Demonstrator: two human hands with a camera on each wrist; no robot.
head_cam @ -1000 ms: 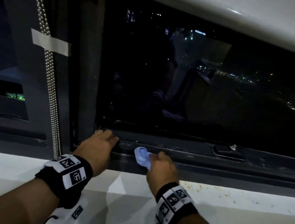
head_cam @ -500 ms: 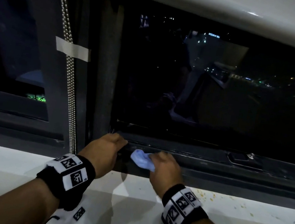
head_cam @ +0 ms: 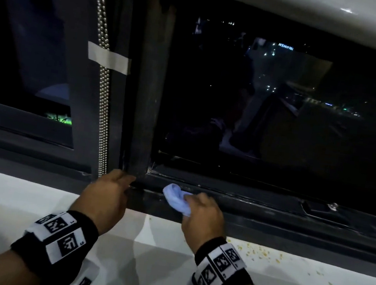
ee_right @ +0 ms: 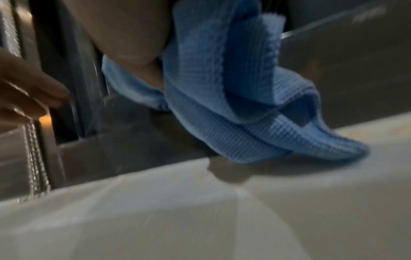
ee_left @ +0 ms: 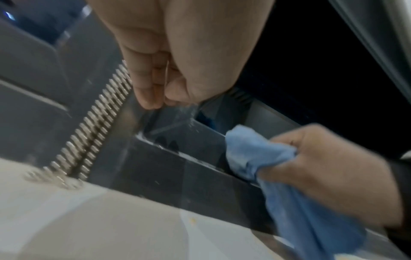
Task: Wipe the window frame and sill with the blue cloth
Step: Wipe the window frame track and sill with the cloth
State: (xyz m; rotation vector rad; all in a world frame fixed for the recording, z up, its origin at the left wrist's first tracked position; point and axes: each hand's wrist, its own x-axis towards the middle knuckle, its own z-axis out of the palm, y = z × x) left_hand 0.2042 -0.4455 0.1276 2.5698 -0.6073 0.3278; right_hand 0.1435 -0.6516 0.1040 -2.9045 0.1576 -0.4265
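Note:
My right hand (head_cam: 200, 206) grips a bunched blue cloth (head_cam: 176, 199) and holds it against the dark bottom rail of the window frame (head_cam: 269, 206), just right of the corner post. In the left wrist view the cloth (ee_left: 255, 154) sits in the rail's groove, with its tail hanging down below my right hand (ee_left: 333, 172). The right wrist view shows the ribbed cloth (ee_right: 233, 105) draping onto the white sill (ee_right: 200, 211). My left hand (head_cam: 115, 188) rests at the foot of the post, its fingertips (ee_left: 149, 102) touching the frame. It holds nothing.
A metal bead chain (head_cam: 102, 98) hangs down the post, held by a strip of tape (head_cam: 108, 60). A latch (head_cam: 321, 207) sits on the rail at the right. Yellowish specks (head_cam: 261, 254) dot the white sill (head_cam: 144, 255). The glass is dark, with city lights beyond.
The cloth and my right hand have slid left along the bottom rail toward the corner post. My left hand has also shifted left, to the post's foot. The view has turned left.

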